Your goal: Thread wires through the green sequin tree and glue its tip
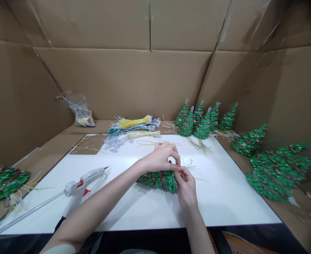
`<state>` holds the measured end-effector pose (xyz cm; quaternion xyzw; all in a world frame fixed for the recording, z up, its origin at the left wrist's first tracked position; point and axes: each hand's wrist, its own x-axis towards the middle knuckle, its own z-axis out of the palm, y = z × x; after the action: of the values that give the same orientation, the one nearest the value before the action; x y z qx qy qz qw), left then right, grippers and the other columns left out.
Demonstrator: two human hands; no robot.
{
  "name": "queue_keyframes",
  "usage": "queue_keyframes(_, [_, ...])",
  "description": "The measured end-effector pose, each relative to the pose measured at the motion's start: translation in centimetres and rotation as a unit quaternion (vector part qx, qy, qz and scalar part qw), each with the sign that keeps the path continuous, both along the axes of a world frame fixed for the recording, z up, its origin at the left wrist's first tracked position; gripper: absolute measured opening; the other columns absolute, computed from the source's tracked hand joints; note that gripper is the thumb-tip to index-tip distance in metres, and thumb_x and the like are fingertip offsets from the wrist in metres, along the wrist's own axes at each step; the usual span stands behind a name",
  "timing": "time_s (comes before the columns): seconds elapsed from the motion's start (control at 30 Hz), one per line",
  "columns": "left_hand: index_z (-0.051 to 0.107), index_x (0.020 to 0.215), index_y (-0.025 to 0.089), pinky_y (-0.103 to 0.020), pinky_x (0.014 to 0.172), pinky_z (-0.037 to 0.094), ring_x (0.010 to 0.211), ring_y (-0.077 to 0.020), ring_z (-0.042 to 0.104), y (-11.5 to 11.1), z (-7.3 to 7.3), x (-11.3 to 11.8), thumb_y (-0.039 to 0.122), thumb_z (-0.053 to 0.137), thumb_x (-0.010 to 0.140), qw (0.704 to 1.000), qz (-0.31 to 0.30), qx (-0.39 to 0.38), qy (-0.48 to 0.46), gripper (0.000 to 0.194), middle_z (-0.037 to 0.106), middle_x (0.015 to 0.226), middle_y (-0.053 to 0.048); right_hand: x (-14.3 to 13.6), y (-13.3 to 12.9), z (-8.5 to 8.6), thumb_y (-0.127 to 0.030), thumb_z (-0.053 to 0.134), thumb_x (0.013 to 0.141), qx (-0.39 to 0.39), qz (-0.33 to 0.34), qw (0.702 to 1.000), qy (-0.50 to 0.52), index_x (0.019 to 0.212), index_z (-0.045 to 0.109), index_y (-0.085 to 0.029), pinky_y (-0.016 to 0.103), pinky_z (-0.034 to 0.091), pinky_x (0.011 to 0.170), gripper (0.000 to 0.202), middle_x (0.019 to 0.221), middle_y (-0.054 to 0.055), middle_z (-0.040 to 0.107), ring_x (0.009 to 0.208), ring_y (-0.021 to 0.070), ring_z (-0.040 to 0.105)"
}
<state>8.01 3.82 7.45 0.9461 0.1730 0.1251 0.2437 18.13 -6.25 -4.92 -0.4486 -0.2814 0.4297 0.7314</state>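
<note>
Head: green tree partly hidden

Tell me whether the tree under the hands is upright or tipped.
Tipped: the tree lies lengthwise on the white surface, unlike the upright trees behind.

A craft workspace, shown by a glue gun and wire bundles.
</note>
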Motion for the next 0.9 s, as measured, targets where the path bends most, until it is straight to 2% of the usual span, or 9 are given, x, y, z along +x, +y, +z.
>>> queue_keyframes(0.07, [0.074,0.082,0.023,-0.041,0.096,0.029,0.104,-0.0225,0.053,-0.2,0.2,-0.2,0.036,0.07,0.083,1.0,0.0,0.008,0.002,0.013,0.061,0.095,-0.002,-0.1,0.0,0.1,-0.043,0.074,0.078,0.004,-0.011,1.0,-0.007,0.078,0.063,-0.018,0.025,0.031,0.062,0.027,0.069,-0.003,0.041,0.067,0.0121,0.038])
queue_keyframes(0.17, [0.072,0.096,0.026,-0.041,0.099,0.03,0.107,-0.0224,0.052,-0.7,0.5,-1.6,0.034,0.066,0.087,0.999,0.015,0.021,-0.021,0.014,0.061,0.102,-0.002,-0.4,0.0,0.3,-0.043,0.072,0.079,0.013,-0.027,0.999,-0.03,0.081,0.063,-0.019,0.026,0.035,0.068,0.026,0.074,-0.002,0.047,0.072,0.0136,0.043])
queue_keyframes(0.23, [0.069,0.103,0.026,-0.04,0.099,0.033,0.11,-0.0223,0.05,-1.0,0.7,-3.3,0.033,0.061,0.09,0.997,0.037,0.038,-0.053,0.016,0.061,0.105,-0.003,-0.7,0.0,0.3,-0.043,0.071,0.08,0.011,-0.044,0.998,-0.046,0.084,0.062,-0.019,0.027,0.037,0.072,0.026,0.081,0.0,0.052,0.078,0.0154,0.047])
queue_keyframes(0.33, [0.069,0.099,0.025,-0.035,0.096,0.038,0.105,-0.0203,0.052,-1.5,0.3,-6.5,0.033,0.056,0.093,0.994,0.063,0.043,-0.081,0.016,0.06,0.102,-0.004,-1.0,0.1,0.2,-0.043,0.069,0.081,-0.001,-0.071,0.995,-0.07,0.085,0.061,-0.019,0.028,0.038,0.073,0.026,0.085,0.002,0.055,0.081,0.0168,0.05])
queue_keyframes(0.43, [0.069,0.1,0.025,-0.032,0.091,0.042,0.101,-0.0195,0.054,-1.8,-1.1,-9.4,0.033,0.061,0.091,0.995,0.061,0.009,-0.084,0.015,0.06,0.101,-0.004,-1.0,0.3,0.0,-0.042,0.069,0.081,-0.007,-0.097,0.99,-0.098,0.085,0.062,-0.02,0.029,0.038,0.075,0.024,0.085,0.002,0.055,0.082,0.0173,0.051])
queue_keyframes(0.53, [0.065,0.107,0.024,-0.031,0.09,0.044,0.102,-0.0196,0.056,-1.9,-3.0,-11.0,0.027,0.064,0.089,0.993,0.064,-0.04,-0.092,0.019,0.061,0.104,-0.005,-0.9,0.5,-0.2,-0.042,0.07,0.08,-0.003,-0.109,0.989,-0.103,0.084,0.061,-0.02,0.029,0.038,0.074,0.024,0.085,0.002,0.055,0.081,0.0176,0.051])
queue_keyframes(0.63, [0.064,0.098,0.021,-0.029,0.088,0.046,0.099,-0.0177,0.058,-1.9,-4.8,-11.3,0.023,0.058,0.092,0.988,0.067,-0.081,-0.109,0.009,0.062,0.104,-0.005,-0.9,0.5,-0.2,-0.042,0.07,0.079,-0.001,-0.102,0.991,-0.084,0.083,0.06,-0.02,0.029,0.036,0.069,0.025,0.083,0.002,0.053,0.078,0.017,0.049])
queue_keyframes(0.7, [0.064,0.091,0.02,-0.027,0.087,0.046,0.098,-0.0165,0.06,-1.9,-5.6,-11.2,0.022,0.052,0.095,0.985,0.075,-0.092,-0.122,0.012,0.062,0.104,-0.006,-1.0,0.4,-0.1,-0.043,0.07,0.079,-0.001,-0.099,0.993,-0.068,0.081,0.059,-0.02,0.028,0.035,0.068,0.026,0.082,0.001,0.052,0.077,0.0168,0.049])
queue_keyframes(0.9, [0.061,0.091,0.021,-0.029,0.087,0.046,0.102,-0.0176,0.062,-1.9,-6.8,-11.4,0.021,0.053,0.095,0.983,0.097,-0.076,-0.139,0.01,0.066,0.102,-0.005,-1.3,0.1,0.4,-0.043,0.07,0.078,-0.009,-0.104,0.994,-0.039,0.077,0.056,-0.02,0.029,0.036,0.068,0.028,0.081,0.002,0.052,0.08,0.0185,0.052])
